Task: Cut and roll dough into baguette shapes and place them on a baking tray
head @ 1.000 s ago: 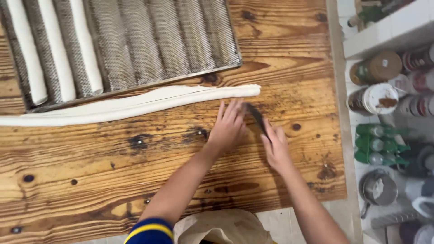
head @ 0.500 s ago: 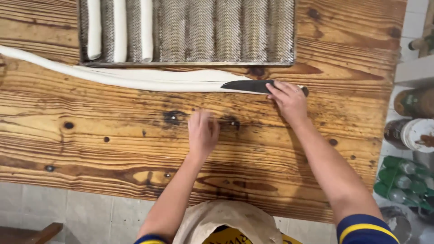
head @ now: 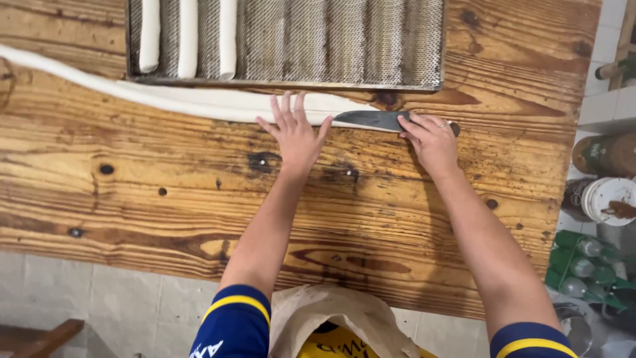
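Left hand (head: 295, 132) moved onto dough (head: 199, 101); knife (head: 371, 119) beside.

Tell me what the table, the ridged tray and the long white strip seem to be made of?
Table: varnished wood, with visible knots and grain. Ridged tray: probably perforated metal, grey and mesh-textured. Long white strip: likely raw dough, soft, matte and pale.

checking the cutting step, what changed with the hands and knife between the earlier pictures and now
The left hand moved up from the bare wood and now lies flat with its fingers on the long dough strip. The right hand, which first held the knife low on the table beside the left hand, carried it up to the strip's end. The dough pieces lie in the perforated tray as before.
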